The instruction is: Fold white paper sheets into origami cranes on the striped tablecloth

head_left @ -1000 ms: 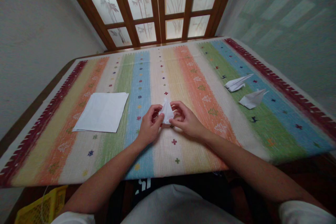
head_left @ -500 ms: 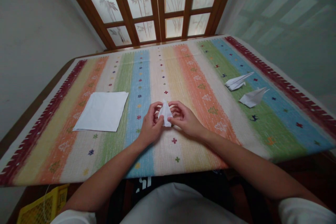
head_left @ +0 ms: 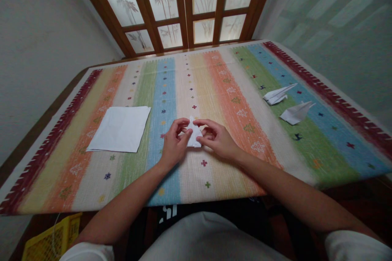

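Observation:
A small folded white paper (head_left: 194, 133), pointed at its far end and wider toward me, is held just above the cloth between both hands. My left hand (head_left: 176, 140) pinches its left edge, thumb on the near face and the fingers curled behind. On the opposite edge, my right hand (head_left: 216, 138) grips with thumb and forefinger, the other fingers curled. A stack of white paper sheets (head_left: 119, 129) lies to the left of my left hand. Off to the right stand two folded paper figures, one long and pointed (head_left: 278, 94) and one broader (head_left: 296, 113).
A striped tablecloth (head_left: 153, 89) covers the table. Beyond the far edge is a wooden door with glass panes (head_left: 183, 12). A glossy pale panel (head_left: 339, 28) stands along the right side. Below the near left corner sits a yellow plastic crate (head_left: 50, 238).
My left thumb has shifted from the paper's middle toward its left edge, and my right forefinger has moved slightly inward near the tip. The paper stays in about the same place.

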Tool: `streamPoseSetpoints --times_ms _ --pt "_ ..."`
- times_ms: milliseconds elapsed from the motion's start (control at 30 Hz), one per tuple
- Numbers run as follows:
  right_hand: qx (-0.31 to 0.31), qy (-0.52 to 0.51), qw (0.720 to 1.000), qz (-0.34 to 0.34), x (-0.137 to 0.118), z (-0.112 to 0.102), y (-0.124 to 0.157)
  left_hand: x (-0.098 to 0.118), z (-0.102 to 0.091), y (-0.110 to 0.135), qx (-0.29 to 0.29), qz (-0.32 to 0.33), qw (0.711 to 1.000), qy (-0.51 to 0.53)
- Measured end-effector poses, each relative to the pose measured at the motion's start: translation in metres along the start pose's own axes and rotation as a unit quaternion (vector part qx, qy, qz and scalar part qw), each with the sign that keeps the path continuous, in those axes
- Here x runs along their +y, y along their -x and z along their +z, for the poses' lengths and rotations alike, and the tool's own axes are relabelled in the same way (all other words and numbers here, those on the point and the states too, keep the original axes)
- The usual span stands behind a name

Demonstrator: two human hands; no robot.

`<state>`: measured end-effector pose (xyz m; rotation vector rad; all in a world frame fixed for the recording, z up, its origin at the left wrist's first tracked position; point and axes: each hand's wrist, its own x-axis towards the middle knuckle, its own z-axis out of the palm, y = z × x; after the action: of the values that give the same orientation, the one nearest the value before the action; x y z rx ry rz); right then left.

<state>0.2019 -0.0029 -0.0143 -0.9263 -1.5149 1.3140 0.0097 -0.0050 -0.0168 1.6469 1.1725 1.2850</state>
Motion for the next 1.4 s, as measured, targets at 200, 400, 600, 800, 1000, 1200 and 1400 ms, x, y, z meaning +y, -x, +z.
streamPoseSetpoints --times_ms 200,400,600,800,1000,1200,1400 --pt "0.012 -0.026 1.000 0.008 0.000 0.002 0.000 0.002 0.001 0.000 0.008 0.004 1.000 0.008" --pt "0.022 -0.047 0.998 0.030 0.003 0.002 -0.003 0.002 0.002 -0.001 0.014 -0.004 1.000 -0.006" --pt "0.016 -0.118 0.988 0.103 0.011 0.002 -0.006 0.005 0.003 0.003 -0.031 -0.018 0.999 -0.033" --pt "0.038 -0.125 0.984 0.123 0.013 0.001 -0.007 0.008 0.003 0.004 -0.032 -0.035 0.998 -0.032" --pt "0.053 -0.093 0.988 0.110 0.008 -0.003 -0.010 0.006 0.009 0.005 -0.033 -0.089 0.994 0.062" --pt "0.104 -0.070 0.989 0.084 0.012 -0.008 -0.012 0.004 0.006 0.003 -0.125 -0.181 0.972 0.083" --pt "0.127 -0.049 0.988 0.067 0.010 -0.007 -0.012 0.006 0.005 0.006 -0.197 -0.252 0.944 0.076"
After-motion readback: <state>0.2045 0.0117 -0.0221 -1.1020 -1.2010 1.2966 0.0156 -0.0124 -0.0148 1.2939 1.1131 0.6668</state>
